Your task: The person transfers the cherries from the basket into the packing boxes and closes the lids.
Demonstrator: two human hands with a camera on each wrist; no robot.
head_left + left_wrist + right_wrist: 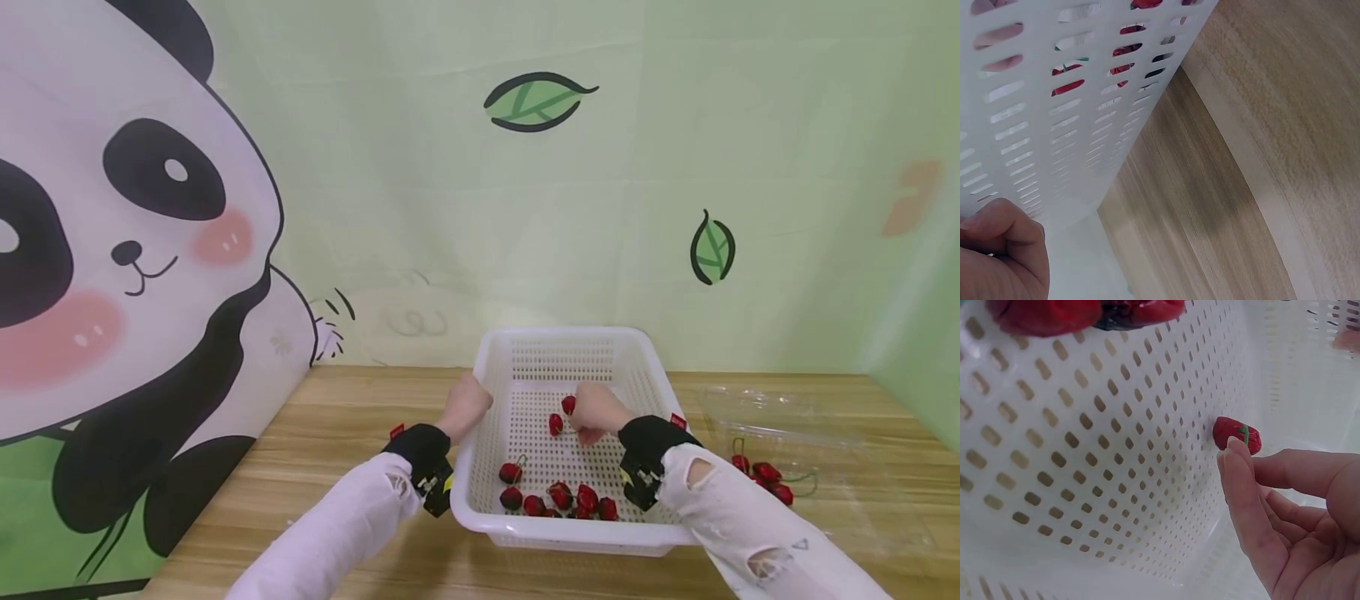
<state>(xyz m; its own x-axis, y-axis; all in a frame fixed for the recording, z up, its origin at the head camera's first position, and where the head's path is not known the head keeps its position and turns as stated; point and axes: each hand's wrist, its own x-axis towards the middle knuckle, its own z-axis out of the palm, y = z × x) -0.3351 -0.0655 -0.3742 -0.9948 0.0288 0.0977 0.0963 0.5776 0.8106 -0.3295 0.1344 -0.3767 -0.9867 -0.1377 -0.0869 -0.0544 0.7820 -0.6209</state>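
A white perforated basket (562, 529) holds red cherries, several of them (558, 495) along its near side. My left hand (467, 407) grips the basket's left rim; in the left wrist view its curled fingers (1007, 250) lie against the slotted wall (1085, 144). Inside the basket, my right hand (598, 411) is beside two cherries, one (556, 424) lower and one (569, 405) higher. In the right wrist view, thumb and fingertips of that hand (1297, 519) pinch at the green stem of a cherry (1225, 428); the exact contact is partly hidden.
Right of the basket, more cherries (767, 472) with green stems lie in or on clear plastic packaging (862, 500) on the wooden table (360, 400). A green backdrop (420, 208) with a panda picture stands behind and to the left.
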